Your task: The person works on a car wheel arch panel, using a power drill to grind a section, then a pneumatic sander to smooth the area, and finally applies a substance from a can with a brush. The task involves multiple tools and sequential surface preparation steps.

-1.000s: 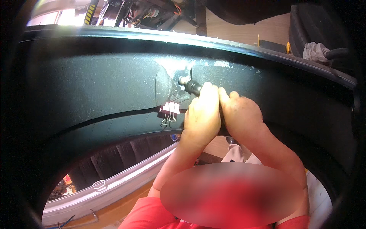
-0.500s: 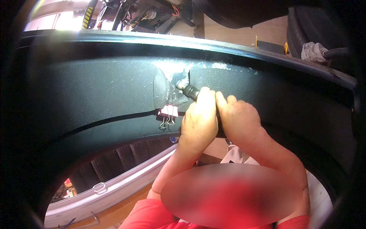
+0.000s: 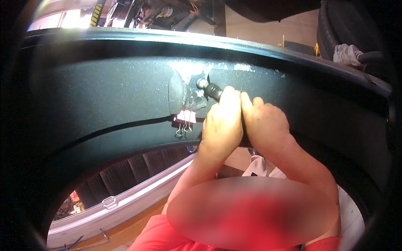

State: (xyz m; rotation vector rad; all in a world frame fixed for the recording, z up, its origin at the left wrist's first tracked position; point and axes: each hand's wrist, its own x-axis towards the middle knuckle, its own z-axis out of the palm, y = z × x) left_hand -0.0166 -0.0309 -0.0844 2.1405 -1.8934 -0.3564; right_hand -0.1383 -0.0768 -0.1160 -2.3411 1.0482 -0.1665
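My left hand (image 3: 222, 121) wraps round the body of a die grinder (image 3: 214, 90), whose black collar and round, shiny metal tip stick out past the fingers. Right beside it, my right hand (image 3: 266, 125) is closed on the rear part of the same tool, which the hands mostly hide. The tip rests at a brightly lit, worn patch (image 3: 188, 73) on the black inner wall of a big tyre (image 3: 117, 92). A grey flap of lining borders the patch on the left. Below the patch, a pale pink binder clip (image 3: 184, 117) with wire handles grips the lining's edge.
The tyre's rim curves across the top and round both sides. Beyond it lie machinery with cables (image 3: 167, 12), a crumpled plastic bag (image 3: 347, 53) and dark tyres (image 3: 349, 23). Through the lower opening show a white rail (image 3: 125, 196) and a dark ribbed surface (image 3: 138, 167).
The grinder's tip has shifted slightly up and to the right over the worn patch. Both hands have moved a little the same way, still holding the tool.
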